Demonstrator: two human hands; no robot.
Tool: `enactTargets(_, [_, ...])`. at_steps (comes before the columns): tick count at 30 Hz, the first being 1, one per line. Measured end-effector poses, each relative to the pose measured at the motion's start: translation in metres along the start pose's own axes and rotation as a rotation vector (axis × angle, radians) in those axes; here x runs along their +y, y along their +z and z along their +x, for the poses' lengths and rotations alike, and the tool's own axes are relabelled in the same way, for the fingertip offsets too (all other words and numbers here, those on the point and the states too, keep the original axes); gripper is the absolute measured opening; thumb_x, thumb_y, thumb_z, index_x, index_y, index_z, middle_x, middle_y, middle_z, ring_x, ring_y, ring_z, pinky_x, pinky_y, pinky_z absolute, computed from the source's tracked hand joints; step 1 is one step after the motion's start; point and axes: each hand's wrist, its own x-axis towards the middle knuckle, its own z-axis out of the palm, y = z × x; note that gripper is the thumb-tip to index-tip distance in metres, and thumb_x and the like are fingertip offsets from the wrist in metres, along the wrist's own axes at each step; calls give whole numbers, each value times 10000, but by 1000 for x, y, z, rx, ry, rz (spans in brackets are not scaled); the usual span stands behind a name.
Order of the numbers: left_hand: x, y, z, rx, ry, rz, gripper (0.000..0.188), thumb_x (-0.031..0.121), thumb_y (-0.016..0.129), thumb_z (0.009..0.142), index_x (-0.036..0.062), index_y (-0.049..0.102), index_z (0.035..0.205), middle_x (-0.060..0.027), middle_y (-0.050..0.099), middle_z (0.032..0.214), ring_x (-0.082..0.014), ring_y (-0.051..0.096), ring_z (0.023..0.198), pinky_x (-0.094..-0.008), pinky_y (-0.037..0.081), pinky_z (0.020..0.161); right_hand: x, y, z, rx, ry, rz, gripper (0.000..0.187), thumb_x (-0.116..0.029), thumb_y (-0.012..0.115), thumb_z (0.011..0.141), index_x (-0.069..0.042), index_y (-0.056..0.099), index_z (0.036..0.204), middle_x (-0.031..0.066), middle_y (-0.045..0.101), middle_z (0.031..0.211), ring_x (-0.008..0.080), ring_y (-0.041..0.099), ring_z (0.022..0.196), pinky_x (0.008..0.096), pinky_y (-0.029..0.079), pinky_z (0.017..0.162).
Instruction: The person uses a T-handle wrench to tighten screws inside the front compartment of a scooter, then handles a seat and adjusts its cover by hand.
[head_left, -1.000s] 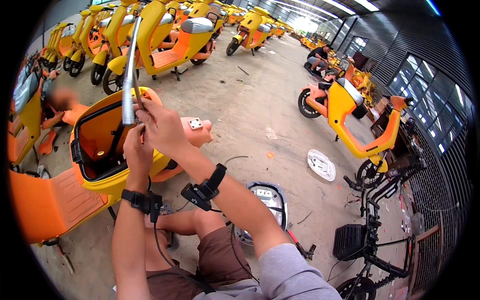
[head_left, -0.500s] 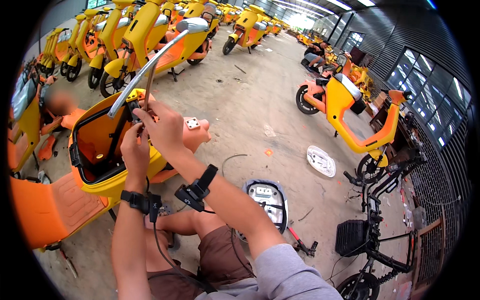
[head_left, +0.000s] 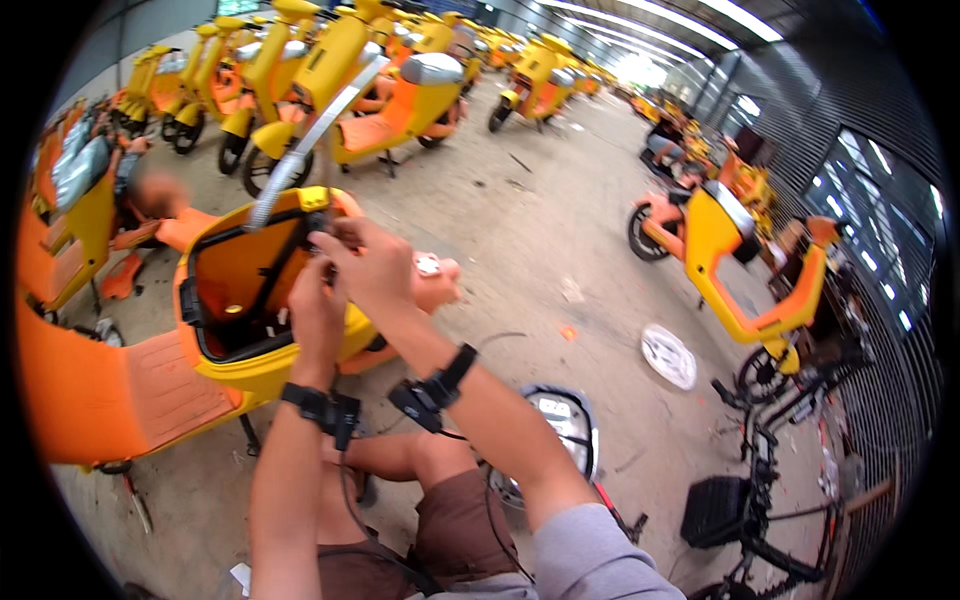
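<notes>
The left hand [head_left: 318,310] and right hand [head_left: 370,268] meet left of centre, fingers narrowed; the right pinches a brownish rod [head_left: 327,170], while what the left grips is unclear. A silver bar [head_left: 310,140] slants above them toward the upper left, over the open storage compartment [head_left: 245,372] of a yellow-orange scooter [head_left: 165,385].

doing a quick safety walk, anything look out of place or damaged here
Yes: a scooter seat lies detached and upside down on the floor, and a black scooter frame at right is bare of body panels.
</notes>
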Motion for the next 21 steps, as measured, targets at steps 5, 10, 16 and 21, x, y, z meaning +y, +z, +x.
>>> enactTargets(5, [1, -2, -1, -31, 128, 8, 209, -28, 645, 879, 15, 645, 1084, -191, 669, 900, -375, 659, 857, -450, 519, 749, -1, -10, -3, -142, -42, 102, 266, -202, 739, 932, -11, 724, 1116, 130, 772, 971, 220, 753, 877, 334, 583, 779])
enactTargets(10, [13, 3, 2, -27, 227, 139, 301, 17, 639, 893, -11, 599, 1190, -167, 665, 919, -351, 638, 872, -451, 497, 788, 3, -22, -3, -145, 278, 334, 211, -62, 735, 935, 73, 700, 1092, 94, 757, 953, 135, 715, 881, 254, 562, 787])
enactTargets(16, [16, -5, 3, 49, 240, 124, 235, 24, 679, 874, -12, 637, 1102, -138, 646, 906, -316, 618, 876, -409, 492, 780, 5, -22, -8, -132, 189, 11, 266, -63, 719, 941, 73, 683, 1167, 114, 757, 972, 114, 702, 863, 265, 558, 772])
enactTargets(21, [13, -4, 2, -7, 270, 156, 225, -17, 636, 875, -10, 627, 1099, -144, 617, 872, -323, 604, 851, -413, 476, 756, 3, -19, -8, -233, -124, 71, 289, -82, 624, 995, 70, 643, 1240, 156, 744, 1107, 176, 711, 971, 282, 559, 824])
